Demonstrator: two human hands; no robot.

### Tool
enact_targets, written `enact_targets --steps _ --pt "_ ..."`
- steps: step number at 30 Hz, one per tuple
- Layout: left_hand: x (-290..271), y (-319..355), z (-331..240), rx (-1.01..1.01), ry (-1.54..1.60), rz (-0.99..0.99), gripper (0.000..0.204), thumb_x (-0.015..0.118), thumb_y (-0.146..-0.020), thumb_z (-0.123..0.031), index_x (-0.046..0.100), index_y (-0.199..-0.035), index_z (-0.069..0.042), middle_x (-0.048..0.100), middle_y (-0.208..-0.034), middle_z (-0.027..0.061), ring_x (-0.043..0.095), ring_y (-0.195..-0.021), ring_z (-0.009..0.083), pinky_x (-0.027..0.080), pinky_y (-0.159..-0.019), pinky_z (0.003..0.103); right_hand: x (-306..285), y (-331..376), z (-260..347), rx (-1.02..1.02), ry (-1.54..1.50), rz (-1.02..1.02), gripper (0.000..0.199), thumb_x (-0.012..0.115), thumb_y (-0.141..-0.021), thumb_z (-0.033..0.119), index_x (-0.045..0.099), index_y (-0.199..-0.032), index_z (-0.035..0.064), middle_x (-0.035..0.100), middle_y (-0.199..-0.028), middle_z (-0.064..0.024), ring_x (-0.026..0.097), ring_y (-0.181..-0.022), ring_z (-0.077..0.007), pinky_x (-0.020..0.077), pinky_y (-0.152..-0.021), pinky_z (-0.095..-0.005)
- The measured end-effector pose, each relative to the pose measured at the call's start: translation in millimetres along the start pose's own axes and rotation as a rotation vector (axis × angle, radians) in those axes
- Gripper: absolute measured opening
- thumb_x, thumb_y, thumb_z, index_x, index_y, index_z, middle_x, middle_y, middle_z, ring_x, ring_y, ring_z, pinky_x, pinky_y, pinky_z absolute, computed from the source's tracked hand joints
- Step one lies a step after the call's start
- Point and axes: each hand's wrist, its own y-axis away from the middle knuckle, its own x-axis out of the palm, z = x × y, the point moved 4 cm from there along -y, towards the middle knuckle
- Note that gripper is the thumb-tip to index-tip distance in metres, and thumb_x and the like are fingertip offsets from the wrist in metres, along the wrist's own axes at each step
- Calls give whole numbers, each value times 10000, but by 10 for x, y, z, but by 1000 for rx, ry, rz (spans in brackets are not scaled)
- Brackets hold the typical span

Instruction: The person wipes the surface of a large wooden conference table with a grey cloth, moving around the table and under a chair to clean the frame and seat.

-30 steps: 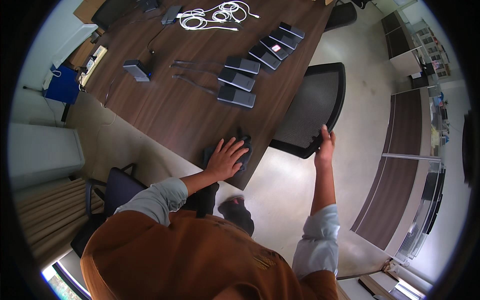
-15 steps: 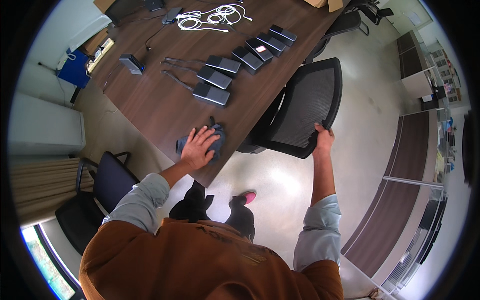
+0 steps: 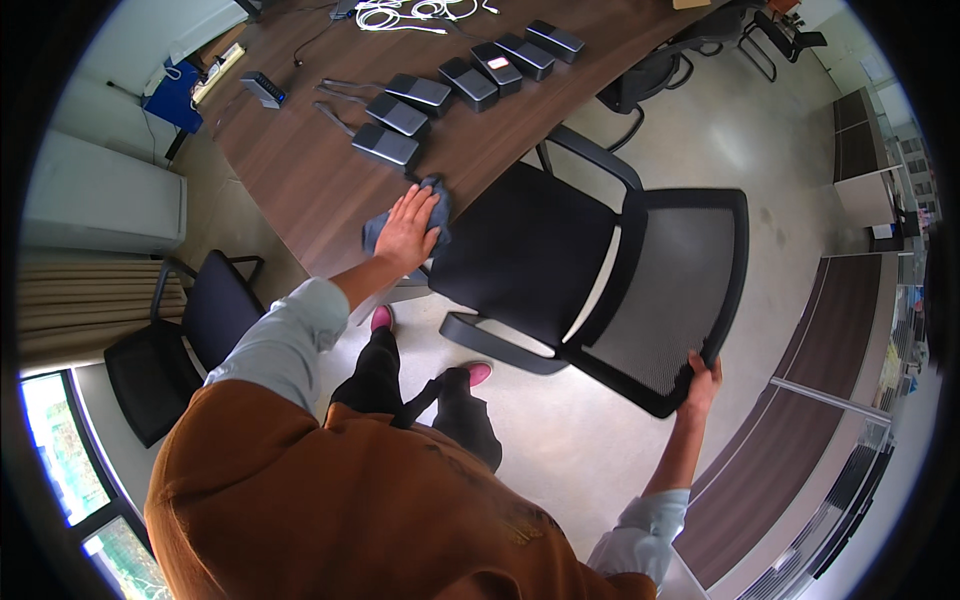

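Note:
My left hand [image 3: 408,228] lies flat with its fingers stretched out, pressing a dark blue-grey cloth [image 3: 373,234] on the brown wooden table [image 3: 320,205] close to its edge. The palm hides part of the cloth. Away to the right, my right hand [image 3: 702,386] is closed round the near corner of the mesh backrest [image 3: 680,285] of a black office chair [image 3: 530,245]. That chair's seat adjoins the table edge, and its backrest faces out into the room. Its near armrest [image 3: 500,342] is close to my legs.
Several dark grey box-shaped devices [image 3: 386,145], some with short cables, stand beyond the cloth. A small upright device [image 3: 263,90] and coiled white cables [image 3: 400,14] lie farther back. Another black chair [image 3: 222,310] is at left; more chairs [image 3: 655,80] line the far right side.
My right hand has drawn the chair back outward and toward me, so its seat and armrests now show. The left hand and cloth have shifted along the table edge, away from the corner.

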Motion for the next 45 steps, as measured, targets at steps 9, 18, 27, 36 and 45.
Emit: enact_targets --steps 9,18,27,36,45 --pt "476 -1127 -391 -54 -196 -14 646 536 -925 -342 301 -1457 -62 268 -1528 149 185 -1445 324 160 -1181 443 -1804 234 -284 33 102 -303 591 715 -772 26 447 -1292 111 590 -976 -52 547 -835 -168 447 -758 -299" --pt "455 -1280 -485 -69 -210 27 666 579 -908 -329 301 -1458 -77 270 -1528 140 192 -1443 321 164 -1181 444 -3311 473 -762 -11 255 -596 643 684 -755 -104 444 -1302 134 577 -1089 -107 555 -942 -245 469 -855 -361" --pt "446 -1385 -543 26 -88 48 675 668 -834 -201 355 -1418 -71 311 -1495 154 233 -1425 351 213 -1160 481 -4777 594 -1107 68 898 -903 650 766 -715 80 501 -1308 115 603 -1155 -137 592 -916 -284 515 -765 -451" --pt "748 -2858 -954 81 -29 107 623 609 -870 -184 335 -1422 -89 276 -1512 126 187 -1447 315 188 -1173 455 -4279 695 -943 412 1099 -1070 454 759 -757 299 610 -1116 64 665 -942 -175 607 -770 -313 515 -737 -478" --pt "1215 -4130 -1264 126 -75 81 629 575 -887 -167 304 -1450 -100 248 -1532 113 167 -1455 307 172 -1180 446 -3447 -54 -530 470 1594 -1578 661 729 -758 223 431 -1347 260 452 -1315 -40 535 -1069 -298 481 -853 -515"
